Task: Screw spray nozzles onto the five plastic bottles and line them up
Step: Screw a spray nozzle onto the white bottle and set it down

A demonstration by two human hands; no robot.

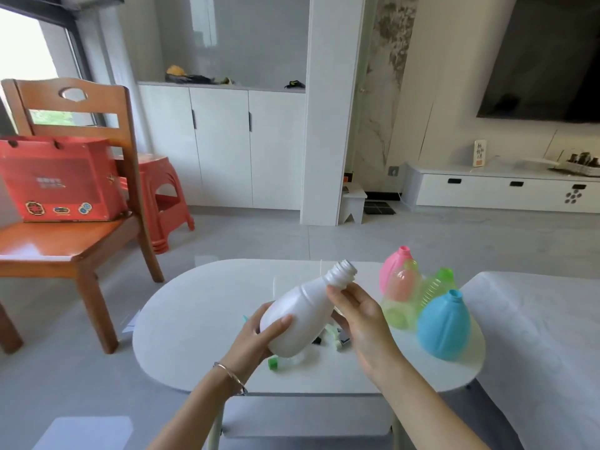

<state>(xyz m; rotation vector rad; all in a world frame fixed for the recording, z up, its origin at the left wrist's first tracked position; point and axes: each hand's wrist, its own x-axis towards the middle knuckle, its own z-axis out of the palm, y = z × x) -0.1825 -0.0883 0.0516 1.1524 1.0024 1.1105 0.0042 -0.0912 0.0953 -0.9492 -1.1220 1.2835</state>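
A white plastic bottle (302,311) is held tilted above the white oval table (194,319), its open threaded neck pointing up and to the right. My left hand (259,336) grips its base. My right hand (357,316) touches the bottle just below the neck, fingers loosely curled. On the table's right side stand a pink bottle (394,267), a clear green ribbed bottle (431,290) and a blue bottle (444,323), all without nozzles. Spray nozzles (334,337) lie on the table under the white bottle, partly hidden, with a green-capped piece (275,363) near the front.
A wooden chair (81,241) holding a red gift bag (61,180) stands to the left, with a red plastic stool (162,196) behind it. A grey sofa (545,336) borders the table on the right. White cabinets and a TV stand line the far wall.
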